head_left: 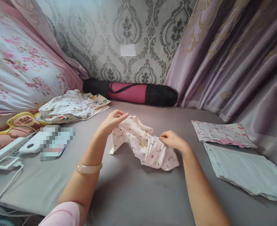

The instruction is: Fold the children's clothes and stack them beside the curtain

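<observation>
A small cream baby garment point(150, 147) with a tiny printed pattern hangs bunched between my hands, low over the grey sheet point(133, 194). At its upper left, my left hand point(116, 121) pinches the cloth, with a pale bangle point(89, 168) on that forearm. My right hand point(172, 140) grips the garment's right side between thumb and fingers. Part of the cloth is folded over itself, so its full shape is hidden.
Two folded cloths, one patterned point(223, 133) and one pale point(249, 171), lie at the right. Piled clothes point(67, 106) sit at the left, near a power strip point(8, 150), a white device point(32, 142) and a blurred-out phone-like object point(57, 146). A black-and-pink rolled bag point(129, 92) lies along the wall.
</observation>
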Demonstrator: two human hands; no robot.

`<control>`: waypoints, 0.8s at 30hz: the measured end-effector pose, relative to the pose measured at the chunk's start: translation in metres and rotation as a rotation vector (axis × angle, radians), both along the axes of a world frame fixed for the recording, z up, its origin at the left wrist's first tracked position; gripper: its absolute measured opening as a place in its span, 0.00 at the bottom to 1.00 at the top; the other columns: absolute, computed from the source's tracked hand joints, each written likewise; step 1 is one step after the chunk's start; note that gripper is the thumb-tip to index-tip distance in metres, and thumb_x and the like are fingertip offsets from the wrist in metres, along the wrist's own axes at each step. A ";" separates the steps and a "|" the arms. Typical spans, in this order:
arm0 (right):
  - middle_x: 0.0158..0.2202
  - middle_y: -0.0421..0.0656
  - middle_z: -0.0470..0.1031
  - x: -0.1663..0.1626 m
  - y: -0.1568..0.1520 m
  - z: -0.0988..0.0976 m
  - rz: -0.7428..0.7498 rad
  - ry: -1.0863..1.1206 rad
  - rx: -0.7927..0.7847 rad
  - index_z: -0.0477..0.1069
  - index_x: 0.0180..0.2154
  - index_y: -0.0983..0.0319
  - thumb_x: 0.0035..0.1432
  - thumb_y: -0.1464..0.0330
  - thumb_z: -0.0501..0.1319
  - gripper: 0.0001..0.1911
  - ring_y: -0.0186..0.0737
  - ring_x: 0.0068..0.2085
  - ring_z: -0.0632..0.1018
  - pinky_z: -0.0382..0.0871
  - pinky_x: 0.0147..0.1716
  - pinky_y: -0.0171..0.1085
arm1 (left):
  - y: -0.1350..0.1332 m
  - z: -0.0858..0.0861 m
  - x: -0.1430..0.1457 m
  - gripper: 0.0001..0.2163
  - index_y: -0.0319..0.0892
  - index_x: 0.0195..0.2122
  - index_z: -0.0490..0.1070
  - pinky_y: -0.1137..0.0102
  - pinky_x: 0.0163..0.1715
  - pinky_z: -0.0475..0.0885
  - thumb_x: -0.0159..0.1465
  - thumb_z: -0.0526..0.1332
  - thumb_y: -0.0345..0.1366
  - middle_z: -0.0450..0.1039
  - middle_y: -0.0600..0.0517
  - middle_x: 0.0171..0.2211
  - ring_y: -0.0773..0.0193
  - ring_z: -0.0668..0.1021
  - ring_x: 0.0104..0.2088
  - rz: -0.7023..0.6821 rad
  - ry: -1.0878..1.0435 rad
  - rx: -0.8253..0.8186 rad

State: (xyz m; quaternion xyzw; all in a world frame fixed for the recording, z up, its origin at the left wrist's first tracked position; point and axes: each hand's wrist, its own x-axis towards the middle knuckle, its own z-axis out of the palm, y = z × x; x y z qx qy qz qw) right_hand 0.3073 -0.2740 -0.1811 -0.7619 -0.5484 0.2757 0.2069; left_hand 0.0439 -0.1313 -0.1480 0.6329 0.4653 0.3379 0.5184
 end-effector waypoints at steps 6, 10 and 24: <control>0.45 0.50 0.76 -0.056 0.002 -0.002 0.036 -0.287 0.076 0.72 0.42 0.61 0.62 0.57 0.57 0.15 0.47 0.46 0.76 0.65 0.42 0.38 | 0.008 -0.040 -0.003 0.25 0.39 0.35 0.77 0.73 0.23 0.63 0.43 0.71 0.55 0.74 0.53 0.26 0.62 0.74 0.28 -0.161 0.367 -0.038; 0.49 0.55 0.75 -0.088 0.003 -0.008 0.094 -0.361 -0.078 0.68 0.47 0.64 0.59 0.65 0.57 0.15 0.50 0.46 0.77 0.65 0.40 0.40 | 0.014 -0.051 -0.004 0.22 0.39 0.29 0.75 0.73 0.22 0.61 0.46 0.69 0.55 0.69 0.55 0.21 0.65 0.71 0.24 -0.156 0.362 0.008; 0.32 0.42 0.80 0.059 -0.038 0.025 -0.129 0.388 0.238 0.77 0.39 0.62 0.45 0.69 0.60 0.16 0.42 0.34 0.78 0.70 0.32 0.35 | 0.005 -0.012 -0.009 0.18 0.41 0.34 0.74 0.76 0.21 0.63 0.54 0.69 0.52 0.73 0.54 0.27 0.68 0.71 0.24 -0.101 -0.184 0.182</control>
